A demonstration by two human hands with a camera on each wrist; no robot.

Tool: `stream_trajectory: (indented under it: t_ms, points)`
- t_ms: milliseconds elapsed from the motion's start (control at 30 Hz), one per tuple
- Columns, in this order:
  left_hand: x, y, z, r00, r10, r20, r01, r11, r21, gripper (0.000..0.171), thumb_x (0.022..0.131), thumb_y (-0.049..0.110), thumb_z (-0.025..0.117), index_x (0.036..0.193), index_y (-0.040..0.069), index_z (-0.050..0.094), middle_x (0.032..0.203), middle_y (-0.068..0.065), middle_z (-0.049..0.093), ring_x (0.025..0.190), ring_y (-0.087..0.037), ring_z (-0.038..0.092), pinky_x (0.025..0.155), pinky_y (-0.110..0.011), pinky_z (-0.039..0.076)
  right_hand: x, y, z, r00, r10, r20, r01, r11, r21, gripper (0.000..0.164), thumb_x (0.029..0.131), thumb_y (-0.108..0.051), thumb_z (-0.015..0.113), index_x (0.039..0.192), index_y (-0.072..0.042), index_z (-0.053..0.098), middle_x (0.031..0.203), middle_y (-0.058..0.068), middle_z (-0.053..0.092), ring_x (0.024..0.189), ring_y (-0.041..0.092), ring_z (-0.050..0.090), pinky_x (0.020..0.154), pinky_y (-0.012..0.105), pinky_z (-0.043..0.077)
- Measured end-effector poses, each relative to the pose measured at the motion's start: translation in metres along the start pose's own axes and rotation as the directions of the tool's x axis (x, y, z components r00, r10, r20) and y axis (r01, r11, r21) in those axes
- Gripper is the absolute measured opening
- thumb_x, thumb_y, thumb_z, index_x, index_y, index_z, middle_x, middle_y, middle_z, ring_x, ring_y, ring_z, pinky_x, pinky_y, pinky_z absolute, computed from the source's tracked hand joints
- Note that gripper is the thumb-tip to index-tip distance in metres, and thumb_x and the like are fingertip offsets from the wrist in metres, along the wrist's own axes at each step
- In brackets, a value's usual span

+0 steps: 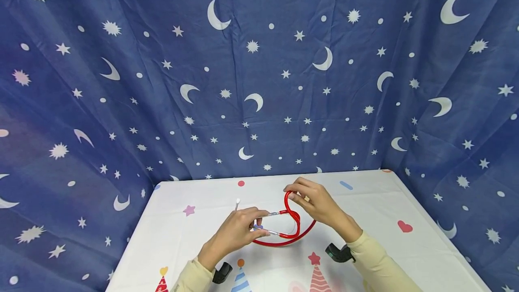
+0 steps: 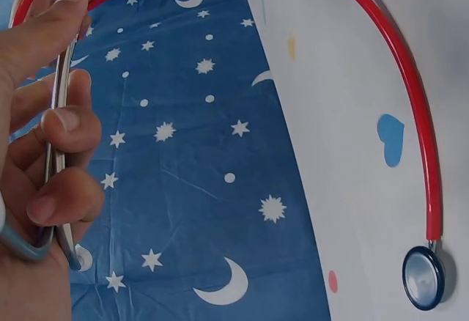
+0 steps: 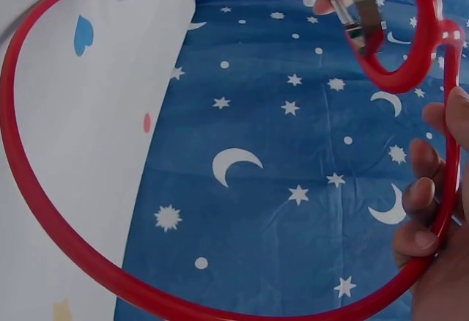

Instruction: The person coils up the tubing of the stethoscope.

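Observation:
A red stethoscope (image 1: 276, 244) is held between both hands over the table. My left hand (image 1: 238, 227) grips its metal ear tubes (image 2: 61, 90), which run through the curled fingers in the left wrist view. One white ear tip (image 1: 238, 201) sticks up past the knuckles. The right hand (image 1: 319, 203) pinches the red tubing, and the right wrist view has fingers around it below the fork (image 3: 448, 34). From there the tube sweeps in a wide curve to the round chest piece (image 2: 423, 278), low over the white tablecloth.
A white tablecloth (image 1: 377, 220) with printed stars, hearts and party hats covers the table. Blue curtains (image 1: 279, 102) with moons and stars rise behind it and at both sides. A black wrist device sits at the left wrist (image 1: 222, 273) and another at the right wrist (image 1: 339, 253).

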State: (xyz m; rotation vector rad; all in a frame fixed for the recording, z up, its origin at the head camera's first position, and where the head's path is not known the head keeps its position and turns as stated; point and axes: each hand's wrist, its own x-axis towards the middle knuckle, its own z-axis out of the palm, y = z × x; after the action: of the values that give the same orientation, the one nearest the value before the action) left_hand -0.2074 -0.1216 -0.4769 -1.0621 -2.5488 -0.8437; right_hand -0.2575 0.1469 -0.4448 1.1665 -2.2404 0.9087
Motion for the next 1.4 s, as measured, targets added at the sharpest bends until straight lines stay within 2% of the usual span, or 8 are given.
stream_trajectory:
  t_ms: [300, 567, 800, 1033, 1200, 1267, 1333, 1400]
  points:
    - [0.003, 0.011, 0.0, 0.995, 0.098, -0.031, -0.097, 0.995, 0.037, 0.039, 0.083, 0.038, 0.076, 0.113, 0.015, 0.069, 0.078, 0.01, 0.059, 0.061, 0.006, 0.039, 0.056, -0.003, 0.03, -0.002, -0.002, 0.0, 0.992, 0.04, 0.122, -0.045, 0.998, 0.041, 0.017, 0.092, -0.021, 0.068, 0.108, -0.017, 0.072, 0.089, -0.013, 0.063, 0.07, -0.002, 0.049, 0.06, 0.018, 0.047]
    - [0.005, 0.019, 0.0, 0.986, 0.147, -0.083, -0.143, 0.988, 0.053, 0.034, 0.083, 0.04, 0.077, 0.104, 0.015, 0.067, 0.074, 0.012, 0.054, 0.06, 0.007, 0.036, 0.055, -0.001, 0.024, -0.004, -0.004, 0.001, 0.979, 0.08, 0.187, -0.091, 0.994, 0.054, 0.018, 0.092, -0.022, 0.068, 0.109, -0.017, 0.073, 0.084, -0.013, 0.063, 0.068, -0.003, 0.047, 0.061, 0.017, 0.046]
    - [0.005, 0.022, 0.003, 0.977, 0.174, -0.125, -0.168, 0.984, 0.055, 0.034, 0.082, 0.04, 0.077, 0.102, 0.014, 0.067, 0.073, 0.013, 0.052, 0.06, 0.007, 0.035, 0.055, -0.001, 0.023, -0.011, 0.0, 0.003, 0.969, 0.098, 0.229, -0.114, 0.992, 0.058, 0.018, 0.095, -0.026, 0.064, 0.107, -0.017, 0.073, 0.084, -0.012, 0.065, 0.07, -0.002, 0.051, 0.063, 0.017, 0.049]
    - [0.004, 0.024, 0.005, 0.969, 0.167, -0.182, -0.162, 0.986, 0.044, 0.035, 0.082, 0.036, 0.078, 0.105, 0.013, 0.068, 0.072, 0.011, 0.053, 0.06, 0.007, 0.037, 0.055, -0.001, 0.025, -0.016, -0.001, 0.011, 0.972, 0.117, 0.202, -0.14, 0.985, 0.103, 0.017, 0.097, -0.028, 0.06, 0.104, -0.02, 0.073, 0.087, -0.011, 0.07, 0.076, -0.001, 0.059, 0.07, 0.021, 0.054]
    - [0.005, 0.023, 0.007, 0.958, 0.159, -0.239, -0.153, 0.987, 0.045, 0.037, 0.083, 0.035, 0.077, 0.109, 0.01, 0.069, 0.073, 0.01, 0.053, 0.061, 0.007, 0.036, 0.055, -0.002, 0.027, -0.019, -0.002, 0.018, 0.976, 0.146, 0.164, -0.168, 0.977, 0.13, 0.013, 0.097, -0.02, 0.061, 0.103, -0.017, 0.073, 0.092, -0.006, 0.074, 0.083, 0.006, 0.067, 0.077, 0.027, 0.057]
    - [0.005, 0.022, 0.009, 0.952, 0.164, -0.259, -0.157, 0.986, 0.047, 0.038, 0.083, 0.034, 0.078, 0.11, 0.008, 0.069, 0.073, 0.01, 0.053, 0.061, 0.007, 0.037, 0.055, -0.002, 0.028, -0.02, -0.003, 0.02, 0.971, 0.175, 0.163, -0.198, 0.97, 0.141, 0.014, 0.095, -0.014, 0.064, 0.105, -0.015, 0.073, 0.095, -0.003, 0.075, 0.086, 0.008, 0.069, 0.078, 0.027, 0.058]
    - [0.006, 0.022, 0.01, 0.947, 0.165, -0.276, -0.16, 0.986, 0.041, 0.038, 0.082, 0.033, 0.078, 0.109, 0.008, 0.069, 0.073, 0.009, 0.053, 0.061, 0.007, 0.037, 0.055, -0.002, 0.029, -0.022, -0.004, 0.022, 0.962, 0.215, 0.166, -0.241, 0.958, 0.154, 0.016, 0.093, -0.009, 0.064, 0.106, -0.014, 0.073, 0.091, -0.001, 0.074, 0.082, 0.009, 0.068, 0.075, 0.027, 0.058]
    - [0.007, 0.022, 0.012, 0.944, 0.157, -0.291, -0.154, 0.988, 0.031, 0.038, 0.081, 0.031, 0.079, 0.11, 0.008, 0.068, 0.074, 0.009, 0.053, 0.061, 0.006, 0.038, 0.055, -0.003, 0.03, -0.024, -0.006, 0.025, 0.95, 0.273, 0.154, -0.298, 0.938, 0.175, 0.012, 0.093, -0.008, 0.064, 0.097, -0.014, 0.073, 0.081, -0.002, 0.072, 0.075, 0.007, 0.064, 0.074, 0.023, 0.053]
